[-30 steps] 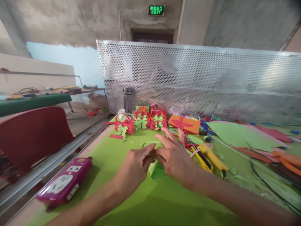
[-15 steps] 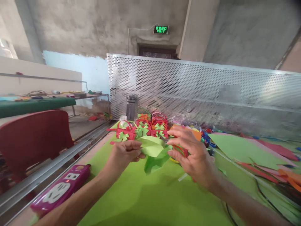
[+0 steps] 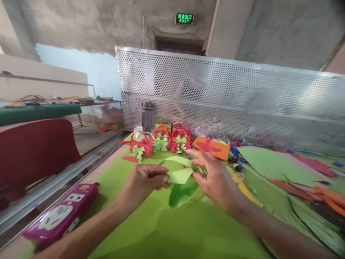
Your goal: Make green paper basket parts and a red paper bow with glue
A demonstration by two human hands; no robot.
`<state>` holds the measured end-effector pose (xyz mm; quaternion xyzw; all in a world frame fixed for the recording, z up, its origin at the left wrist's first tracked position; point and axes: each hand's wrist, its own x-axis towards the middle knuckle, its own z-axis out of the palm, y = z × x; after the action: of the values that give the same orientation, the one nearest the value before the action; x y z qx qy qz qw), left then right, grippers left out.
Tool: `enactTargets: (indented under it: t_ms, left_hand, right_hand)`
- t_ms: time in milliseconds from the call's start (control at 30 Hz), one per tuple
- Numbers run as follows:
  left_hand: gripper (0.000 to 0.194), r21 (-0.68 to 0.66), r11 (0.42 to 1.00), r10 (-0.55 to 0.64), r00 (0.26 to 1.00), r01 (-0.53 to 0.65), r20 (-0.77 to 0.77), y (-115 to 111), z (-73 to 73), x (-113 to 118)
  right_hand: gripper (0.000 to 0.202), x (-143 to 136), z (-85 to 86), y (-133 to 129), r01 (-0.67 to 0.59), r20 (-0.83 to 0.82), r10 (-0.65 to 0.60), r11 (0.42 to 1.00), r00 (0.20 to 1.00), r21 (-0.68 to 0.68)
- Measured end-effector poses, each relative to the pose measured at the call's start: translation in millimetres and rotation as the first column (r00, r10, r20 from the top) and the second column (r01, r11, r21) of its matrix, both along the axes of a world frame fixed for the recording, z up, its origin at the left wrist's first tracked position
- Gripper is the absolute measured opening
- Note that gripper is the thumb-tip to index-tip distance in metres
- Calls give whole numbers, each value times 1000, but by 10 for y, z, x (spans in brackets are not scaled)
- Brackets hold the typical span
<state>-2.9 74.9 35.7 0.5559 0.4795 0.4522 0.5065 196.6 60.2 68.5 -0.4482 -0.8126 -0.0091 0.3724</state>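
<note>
A pale green paper strip (image 3: 180, 175), curved into a loop, is pinched at its left end between the thumb and fingers of my left hand (image 3: 151, 177). My right hand (image 3: 213, 176) is curled at the strip's right end. From its fingers a dark narrow blade, seemingly of scissors (image 3: 186, 154), points up and to the left; most of the tool is hidden by the hand. A darker green piece (image 3: 182, 194) shows just below the strip. Beyond my hands, small red paper bags (image 3: 147, 146) with green bows and looped handles stand in rows.
A purple power strip (image 3: 61, 216) lies at the left edge of the green tabletop (image 3: 161, 233). Behind the bags are a grey bottle (image 3: 147, 117) and a perforated metal screen (image 3: 167, 82). An orange paper piece (image 3: 222, 153), paper sheets (image 3: 266, 162) and a black cable (image 3: 302, 219) lie to the right.
The view has tilted down slightly, so the surroundings sit higher. Both hands hold the strip in a similar place, slightly lower and closer together. More of the orange piece shows beyond my right hand.
</note>
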Motion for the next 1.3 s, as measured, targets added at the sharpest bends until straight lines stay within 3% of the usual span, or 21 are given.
enactTargets:
  t_ms: [133,300,433,533,633,767,1000,1200,1300]
  left_hand:
    - [17,145,988,-45,994,60,-100,-15,-53,-3]
    - [11,168,982,-45,965,91,-259,-77,-28,15]
    - [16,233,955,-104,942,184,-319,-148,-18,41]
    - [21,405,881,-65,910,245,-409,-199,11,62]
    - [21,590,750,39,870,299,-491,-227,67,80]
    - [18,697,619,63,861,364,-505,-226,86,103]
    - [14,671,682,5,915,291,-402,-248,24,153]
    - [13,656,695,-16,919,293,-393,-260,58,148]
    - [12,624,724,-18,912,294,-409,-266,61,148]
  right_hand:
    - [57,-20,-37,4,-2,-30,2,1000,1000,6]
    - [55,-40,-57,-7,7,-20,-6,1000,1000,6]
    - [52,-72,-58,-31,26,14,-26,1000,1000,-11]
    - [54,-103,-69,-69,22,52,-22,1000,998,14]
    - [53,-124,-95,-110,6,67,-8,1000,998,26]
    - [53,-135,-117,-135,12,69,-11,1000,998,-8]
    - [51,-162,-63,-172,27,60,-23,996,998,-82]
    - [39,-141,-60,-205,-95,64,96,995,993,-21]
    - [36,-141,-54,-214,-82,114,85,996,990,-32]
